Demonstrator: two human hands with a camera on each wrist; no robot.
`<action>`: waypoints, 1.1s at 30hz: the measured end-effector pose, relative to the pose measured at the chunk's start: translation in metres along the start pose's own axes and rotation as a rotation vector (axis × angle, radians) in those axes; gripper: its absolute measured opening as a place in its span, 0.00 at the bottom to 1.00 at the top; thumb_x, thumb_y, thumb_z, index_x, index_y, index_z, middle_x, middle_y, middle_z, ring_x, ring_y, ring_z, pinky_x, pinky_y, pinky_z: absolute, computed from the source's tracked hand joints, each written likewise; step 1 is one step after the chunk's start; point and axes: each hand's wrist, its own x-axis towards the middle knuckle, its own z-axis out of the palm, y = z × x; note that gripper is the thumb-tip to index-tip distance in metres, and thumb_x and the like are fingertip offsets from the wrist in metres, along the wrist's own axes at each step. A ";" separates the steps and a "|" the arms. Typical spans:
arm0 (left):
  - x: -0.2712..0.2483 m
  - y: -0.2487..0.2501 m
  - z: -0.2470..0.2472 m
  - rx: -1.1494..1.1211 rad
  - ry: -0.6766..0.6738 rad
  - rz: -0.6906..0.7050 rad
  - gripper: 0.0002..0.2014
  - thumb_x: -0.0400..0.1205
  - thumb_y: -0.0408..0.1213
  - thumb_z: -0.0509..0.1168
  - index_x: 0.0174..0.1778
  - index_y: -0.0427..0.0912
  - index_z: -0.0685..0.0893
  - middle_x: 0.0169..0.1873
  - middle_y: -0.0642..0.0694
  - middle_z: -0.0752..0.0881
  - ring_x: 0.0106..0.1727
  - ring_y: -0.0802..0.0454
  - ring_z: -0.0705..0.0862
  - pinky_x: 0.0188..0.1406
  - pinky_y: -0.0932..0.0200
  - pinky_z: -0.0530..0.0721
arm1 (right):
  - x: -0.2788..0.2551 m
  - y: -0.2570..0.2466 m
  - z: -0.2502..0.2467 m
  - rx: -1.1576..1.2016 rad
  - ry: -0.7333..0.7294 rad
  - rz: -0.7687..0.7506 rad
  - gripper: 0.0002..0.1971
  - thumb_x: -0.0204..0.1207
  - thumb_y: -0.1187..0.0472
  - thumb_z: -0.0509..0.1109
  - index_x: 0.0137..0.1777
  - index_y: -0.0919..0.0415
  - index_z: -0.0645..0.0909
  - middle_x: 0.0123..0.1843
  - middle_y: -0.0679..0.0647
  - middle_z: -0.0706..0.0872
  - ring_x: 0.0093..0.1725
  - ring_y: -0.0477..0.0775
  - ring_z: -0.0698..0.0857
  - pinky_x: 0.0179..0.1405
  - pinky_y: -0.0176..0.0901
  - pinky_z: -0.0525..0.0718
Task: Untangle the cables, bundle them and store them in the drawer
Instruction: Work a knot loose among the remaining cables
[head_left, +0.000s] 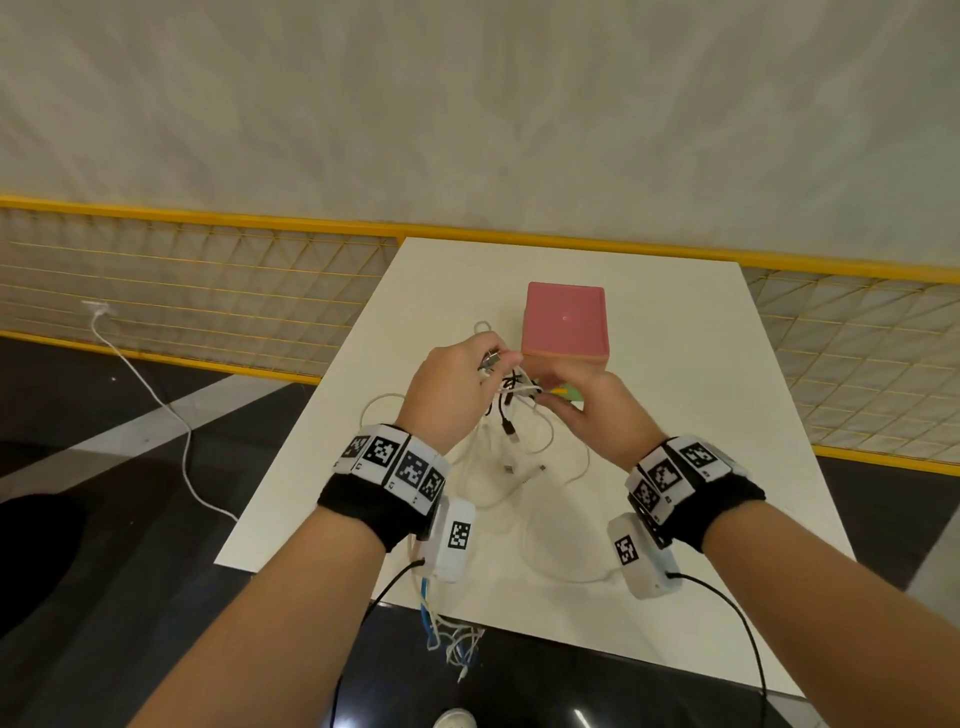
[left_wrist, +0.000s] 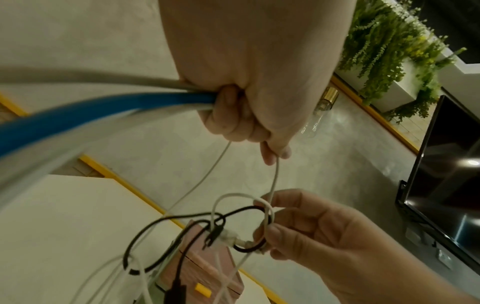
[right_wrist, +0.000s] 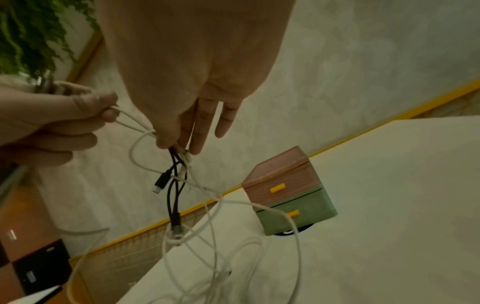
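A tangle of white and black cables (head_left: 511, 415) hangs between my hands above the white table (head_left: 701, 441), with loops trailing onto it. My left hand (head_left: 493, 364) grips a blue cable (left_wrist: 130, 107) and grey ones in its fist, and pinches a white strand (left_wrist: 276, 170) at its fingertips. My right hand (head_left: 545, 395) pinches the knot of black and white cables (right_wrist: 179, 164) between thumb and fingers. Behind the hands stands the small drawer box (head_left: 565, 322), a pink drawer over a green one (right_wrist: 296, 216), both closed, with yellow handles.
A blue and white cable bunch (head_left: 447, 639) dangles over the table's near edge. A yellow mesh fence (head_left: 208, 280) runs behind the table. A white cable (head_left: 150, 395) lies on the dark floor at left. A dark screen (left_wrist: 446, 185) and plants (left_wrist: 389, 51) stand off to the side.
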 end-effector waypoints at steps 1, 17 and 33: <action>-0.001 -0.001 -0.001 -0.009 0.007 -0.013 0.12 0.83 0.49 0.65 0.47 0.45 0.86 0.36 0.45 0.90 0.36 0.45 0.86 0.41 0.47 0.85 | 0.000 0.002 0.000 0.012 -0.007 0.026 0.13 0.76 0.63 0.71 0.61 0.60 0.82 0.45 0.50 0.86 0.46 0.43 0.83 0.52 0.33 0.81; 0.002 -0.013 -0.011 -0.146 0.119 -0.132 0.13 0.84 0.47 0.64 0.41 0.42 0.84 0.35 0.57 0.86 0.32 0.58 0.80 0.30 0.73 0.71 | -0.008 -0.003 0.003 0.159 -0.210 0.148 0.02 0.77 0.64 0.70 0.46 0.61 0.79 0.44 0.42 0.81 0.47 0.43 0.83 0.49 0.37 0.84; 0.001 -0.016 -0.002 -0.077 0.083 -0.239 0.14 0.85 0.46 0.63 0.39 0.42 0.83 0.37 0.48 0.85 0.27 0.59 0.74 0.34 0.59 0.68 | -0.006 0.003 -0.009 0.163 0.004 0.280 0.18 0.66 0.73 0.76 0.36 0.49 0.75 0.41 0.45 0.78 0.42 0.54 0.80 0.43 0.34 0.78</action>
